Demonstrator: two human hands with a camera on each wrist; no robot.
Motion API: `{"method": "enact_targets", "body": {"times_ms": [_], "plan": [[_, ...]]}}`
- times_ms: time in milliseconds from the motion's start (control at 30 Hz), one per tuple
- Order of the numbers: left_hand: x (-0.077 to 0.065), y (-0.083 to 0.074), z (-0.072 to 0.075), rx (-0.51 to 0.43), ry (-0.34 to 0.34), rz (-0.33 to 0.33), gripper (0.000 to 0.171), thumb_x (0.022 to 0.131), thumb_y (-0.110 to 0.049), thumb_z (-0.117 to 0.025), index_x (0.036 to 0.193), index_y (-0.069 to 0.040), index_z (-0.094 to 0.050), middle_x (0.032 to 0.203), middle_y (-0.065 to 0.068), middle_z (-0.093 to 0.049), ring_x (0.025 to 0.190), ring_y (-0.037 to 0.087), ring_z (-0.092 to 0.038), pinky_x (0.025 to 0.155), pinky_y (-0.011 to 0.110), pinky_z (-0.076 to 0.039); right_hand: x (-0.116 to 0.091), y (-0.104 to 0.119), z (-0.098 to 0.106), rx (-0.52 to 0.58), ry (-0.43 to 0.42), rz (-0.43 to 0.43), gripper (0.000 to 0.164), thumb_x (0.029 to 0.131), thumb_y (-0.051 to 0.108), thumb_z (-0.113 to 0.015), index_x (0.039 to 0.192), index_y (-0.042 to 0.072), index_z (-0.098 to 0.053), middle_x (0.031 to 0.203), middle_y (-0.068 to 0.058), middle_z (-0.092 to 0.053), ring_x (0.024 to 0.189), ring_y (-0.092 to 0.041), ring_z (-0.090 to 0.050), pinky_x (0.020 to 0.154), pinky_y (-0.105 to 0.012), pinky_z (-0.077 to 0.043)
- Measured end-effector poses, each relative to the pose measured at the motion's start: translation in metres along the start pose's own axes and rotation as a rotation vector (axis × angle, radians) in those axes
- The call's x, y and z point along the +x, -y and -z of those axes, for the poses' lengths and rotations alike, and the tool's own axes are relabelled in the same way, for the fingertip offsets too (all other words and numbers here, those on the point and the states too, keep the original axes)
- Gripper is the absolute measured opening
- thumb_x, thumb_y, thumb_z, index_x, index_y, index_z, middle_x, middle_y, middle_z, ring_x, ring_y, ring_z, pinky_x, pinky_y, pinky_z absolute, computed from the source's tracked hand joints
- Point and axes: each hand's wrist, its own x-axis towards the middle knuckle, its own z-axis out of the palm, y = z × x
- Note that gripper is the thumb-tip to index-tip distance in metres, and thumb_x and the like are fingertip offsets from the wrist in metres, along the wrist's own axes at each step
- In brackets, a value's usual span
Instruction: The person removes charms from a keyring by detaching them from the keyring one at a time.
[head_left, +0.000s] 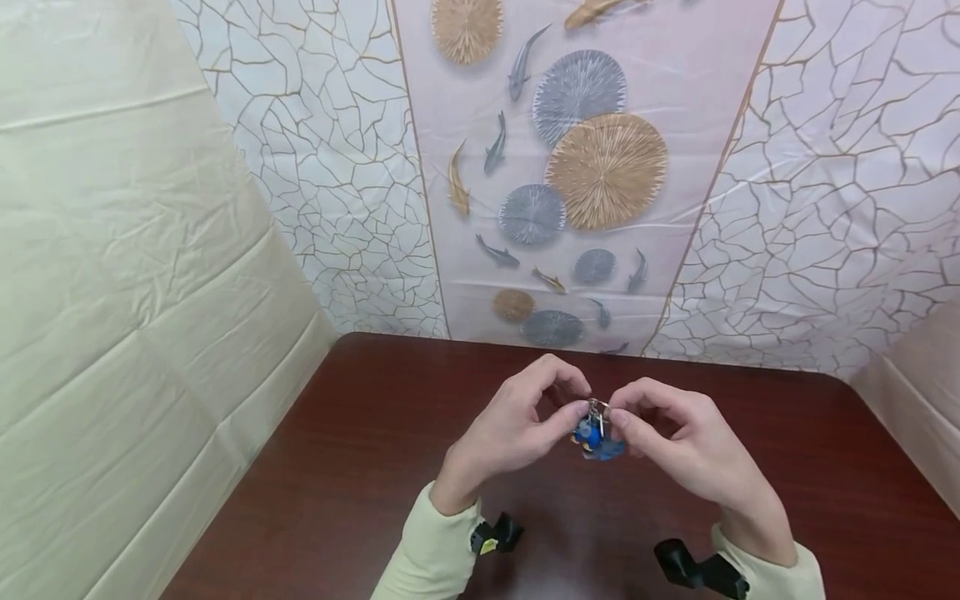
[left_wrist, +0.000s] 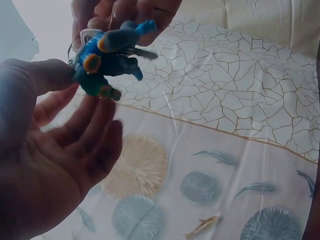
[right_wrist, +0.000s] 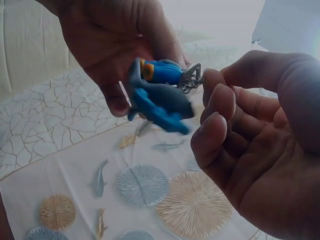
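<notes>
Your left hand [head_left: 519, 421] and right hand [head_left: 696, 448] both pinch the small blue-and-orange figure keychain [head_left: 588, 435] with metal fittings, held between them above the glossy reddish-brown desk [head_left: 360, 433]. Desk surface extends sideways past both hands; its far edge runs beyond your fingertips.

Figurine [right_wrist: 167, 74] was bright blue and grey with orange patches; chain [right_wrist: 193, 84] silvery. Table [head_left: 360, 433] showed dark reddish brown. Sleeves [head_left: 429, 543] were pale cream, wrist cameras [head_left: 511, 532] black, the left with a yellow patch [head_left: 488, 546]. Back cloth [head_left: 330, 150] carried gold crackle lines over white; its pinkish middle panel [head_left: 690, 67] bore rayed gold and grey-blue discs [head_left: 607, 171], gold and grey fish [head_left: 496, 146].
</notes>
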Motion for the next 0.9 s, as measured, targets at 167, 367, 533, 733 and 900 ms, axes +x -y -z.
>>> {"method": "enact_targets", "body": {"times_ms": [167,367,533,733,900], "plan": [[-0.002,-0.005,-0.001,0.020,-0.020,0.029,0.006,0.093,-0.010,-0.065,0.098,-0.011,-0.062,0.084,-0.002,-0.058,0.074,0.001,-0.050,0.061,0.015,-0.045,-0.002,0.003,-0.001,0.006,-0.020,-0.019,0.027,0.087,-0.011,-0.062,0.092,0.015,-0.062,0.070,0.007,-0.060,0.055,-0.009,-0.055,0.051,-0.021,-0.047],[-0.004,-0.008,0.000,0.002,0.037,0.013,0.010,0.097,-0.013,-0.060,0.105,-0.012,-0.065,0.091,-0.003,-0.063,0.078,0.001,-0.054,0.067,0.015,-0.049,-0.001,0.006,-0.002,0.025,-0.030,-0.016,0.028,0.086,-0.013,-0.063,0.094,0.013,-0.063,0.074,0.008,-0.062,0.056,-0.010,-0.056,0.051,-0.022,-0.048],[-0.002,-0.008,0.000,0.019,0.064,-0.006,0.013,0.093,-0.014,-0.067,0.105,-0.011,-0.064,0.094,-0.003,-0.064,0.081,0.000,-0.055,0.068,0.011,-0.049,-0.001,0.008,-0.003,0.011,-0.047,-0.011,0.027,0.086,-0.012,-0.063,0.093,0.014,-0.063,0.073,0.007,-0.061,0.057,-0.006,-0.055,0.050,-0.021,-0.046],[-0.003,-0.007,0.005,0.050,0.067,0.015,0.010,0.091,-0.015,-0.070,0.097,-0.012,-0.064,0.089,-0.004,-0.064,0.076,-0.001,-0.053,0.061,0.011,-0.046,0.000,0.008,-0.003,-0.034,-0.054,-0.021,0.024,0.088,-0.008,-0.064,0.091,0.016,-0.063,0.070,0.006,-0.059,0.054,-0.006,-0.053,0.049,-0.020,-0.044],[-0.005,-0.006,0.012,0.030,0.091,0.045,0.005,0.092,-0.012,-0.067,0.095,-0.013,-0.062,0.084,-0.004,-0.062,0.070,-0.001,-0.051,0.058,0.016,-0.047,0.000,0.006,-0.003,-0.063,-0.048,-0.051,0.023,0.088,-0.005,-0.065,0.089,0.017,-0.063,0.068,0.010,-0.056,0.052,-0.006,-0.052,0.048,-0.020,-0.043]]}}
